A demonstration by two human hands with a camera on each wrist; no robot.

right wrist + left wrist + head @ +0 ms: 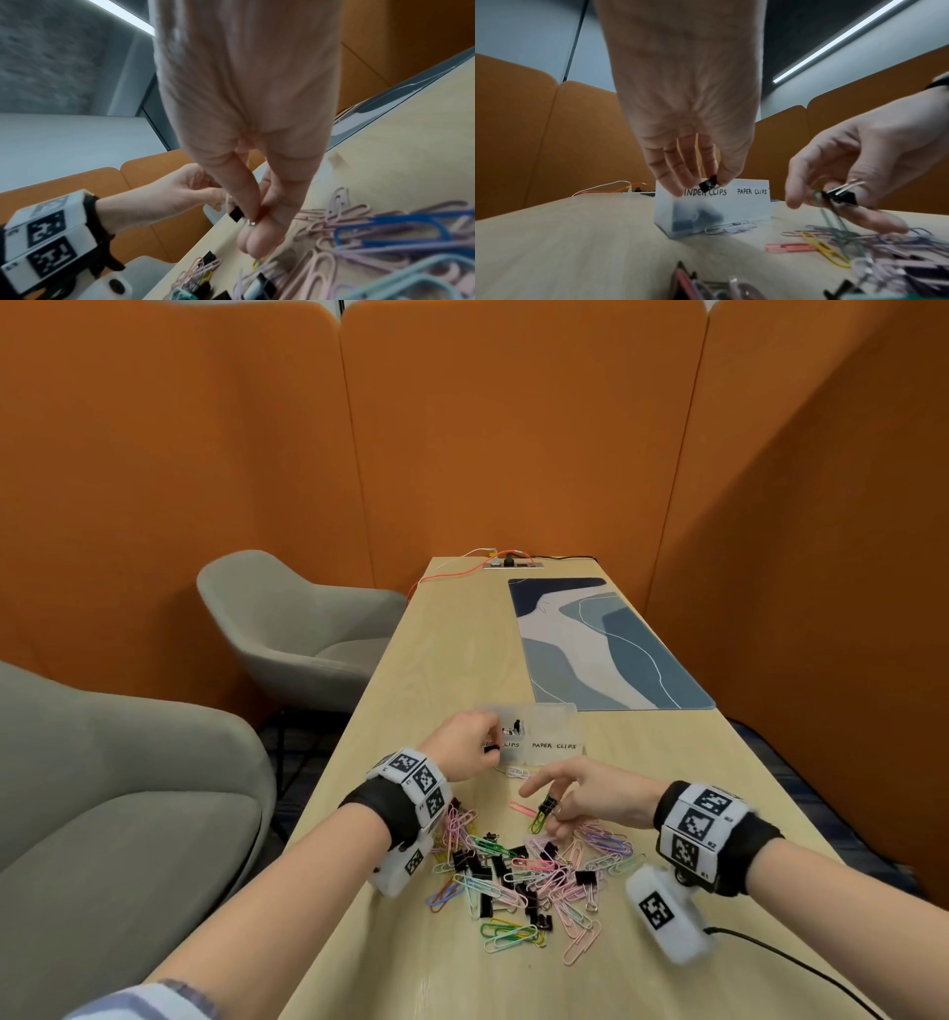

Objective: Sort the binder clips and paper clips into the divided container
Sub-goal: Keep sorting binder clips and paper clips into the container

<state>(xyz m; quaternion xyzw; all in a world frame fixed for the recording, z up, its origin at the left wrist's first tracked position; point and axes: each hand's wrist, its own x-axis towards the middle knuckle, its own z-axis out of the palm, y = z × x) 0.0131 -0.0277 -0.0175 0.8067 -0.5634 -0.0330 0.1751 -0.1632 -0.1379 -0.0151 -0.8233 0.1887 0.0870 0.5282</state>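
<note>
A translucent divided container (552, 719) stands mid-table, its sections labelled binder clips and paper clips; dark binder clips lie in the left section. My left hand (485, 752) pinches a small black binder clip (708, 185) just in front of that left section. My right hand (557, 806), nearer and to the right, pinches another black binder clip (549, 801) by its wire handles, and a green paper clip (538, 823) dangles from it. In the right wrist view that binder clip (236, 214) shows at the fingertips. A mixed pile of clips (518, 870) lies on the table below both hands.
A few pale paper clips (516, 772) lie against the container's front. A blue desk mat (601, 644) lies beyond it, and a power strip (511, 563) at the far end. Grey chairs (287, 629) stand left of the table. A black cable (801, 963) runs at near right.
</note>
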